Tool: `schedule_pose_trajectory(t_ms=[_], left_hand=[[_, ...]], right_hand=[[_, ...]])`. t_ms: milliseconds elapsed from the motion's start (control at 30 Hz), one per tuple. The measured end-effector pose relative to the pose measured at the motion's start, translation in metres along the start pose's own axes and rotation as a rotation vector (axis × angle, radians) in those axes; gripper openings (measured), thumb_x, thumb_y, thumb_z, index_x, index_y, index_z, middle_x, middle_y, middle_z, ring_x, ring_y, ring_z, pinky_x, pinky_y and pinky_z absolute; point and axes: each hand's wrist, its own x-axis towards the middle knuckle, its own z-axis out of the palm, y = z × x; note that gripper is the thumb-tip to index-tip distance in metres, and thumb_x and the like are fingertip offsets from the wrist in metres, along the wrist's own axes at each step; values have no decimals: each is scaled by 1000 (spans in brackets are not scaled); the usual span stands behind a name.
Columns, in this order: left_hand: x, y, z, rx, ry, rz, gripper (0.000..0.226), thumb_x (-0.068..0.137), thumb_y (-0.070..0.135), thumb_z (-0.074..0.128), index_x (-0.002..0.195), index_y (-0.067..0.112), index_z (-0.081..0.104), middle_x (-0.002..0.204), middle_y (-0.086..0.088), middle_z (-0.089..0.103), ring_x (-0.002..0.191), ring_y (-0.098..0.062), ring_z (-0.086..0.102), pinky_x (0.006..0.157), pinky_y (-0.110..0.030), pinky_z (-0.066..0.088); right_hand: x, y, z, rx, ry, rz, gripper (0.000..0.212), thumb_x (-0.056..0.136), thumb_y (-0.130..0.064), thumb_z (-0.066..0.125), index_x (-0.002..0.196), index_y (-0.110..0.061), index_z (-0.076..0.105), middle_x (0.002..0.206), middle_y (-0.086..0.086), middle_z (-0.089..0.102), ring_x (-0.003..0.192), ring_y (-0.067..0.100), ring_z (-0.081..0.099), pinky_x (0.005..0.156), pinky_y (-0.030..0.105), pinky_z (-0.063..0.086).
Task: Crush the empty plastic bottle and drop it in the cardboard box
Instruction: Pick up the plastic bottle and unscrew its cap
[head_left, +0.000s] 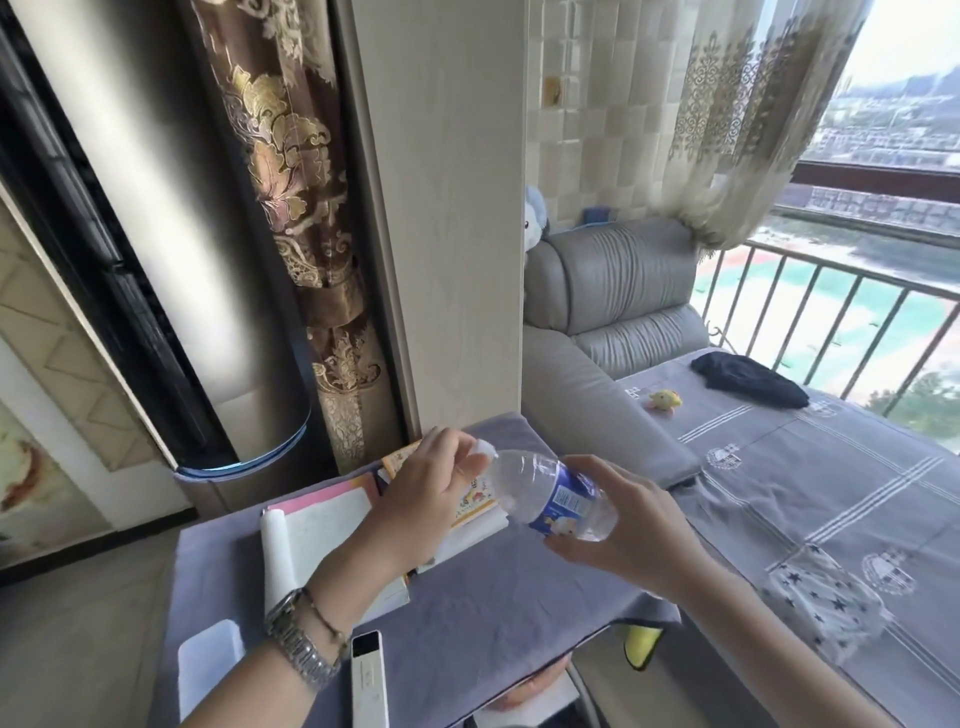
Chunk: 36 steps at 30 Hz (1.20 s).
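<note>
A clear plastic bottle (550, 493) with a blue label lies tilted in the air above the small table, its neck pointing up and left. My right hand (623, 514) wraps around its lower body from the right. My left hand (426, 493) pinches the white cap (483, 448) at the bottle's mouth with fingertips. The bottle looks empty and keeps its full round shape. No cardboard box shows in this view.
A small table under a grey cloth (467, 623) carries books (332, 525), a rolled white paper (278, 556) and a white remote (370, 680). A grey sofa (613, 312) with a patterned cover stands to the right. A tall air conditioner (182, 260) and curtain (306, 234) stand behind.
</note>
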Motion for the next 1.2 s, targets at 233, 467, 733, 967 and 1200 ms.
schedule_pose_trajectory(t_ms=[233, 467, 733, 967, 1200], left_hand=[[-19, -16, 8, -151, 23, -38, 31, 86, 53, 48, 99, 27, 59, 98, 13, 60, 92, 4, 56, 78, -13, 42], [-31, -27, 1, -151, -19, 44, 30, 93, 24, 56, 113, 46, 55, 116, 26, 59, 110, 3, 57, 88, -23, 53], [-25, -18, 9, -70, 47, -127, 37, 84, 57, 35, 95, 27, 54, 96, 22, 55, 96, 0, 55, 79, -14, 43], [-28, -19, 8, -76, 37, -139, 54, 82, 64, 32, 109, 24, 57, 107, 11, 62, 102, -5, 59, 91, -36, 51], [-38, -31, 5, -266, -94, -80, 32, 93, 28, 55, 117, 50, 54, 123, 28, 60, 117, 6, 54, 98, -20, 42]], right_hand=[[-10, 1, 9, -88, -20, -17, 65, 59, -63, 64, 119, -46, 45, 111, -23, 63, 84, 10, 66, 64, 32, 51], [-12, -1, 11, -86, -59, -6, 65, 59, -64, 63, 118, -47, 45, 111, -24, 63, 88, 9, 65, 62, 27, 46], [-12, -7, 15, -133, -69, 20, 62, 64, -63, 61, 122, -44, 49, 114, -22, 62, 91, 13, 65, 66, 32, 49], [-16, -3, 15, -127, -81, 34, 66, 62, -67, 56, 122, -42, 50, 115, -22, 62, 85, 12, 67, 64, 33, 53], [-19, 1, 19, -108, -111, 43, 66, 62, -65, 62, 123, -44, 47, 116, -23, 62, 87, 10, 66, 65, 33, 55]])
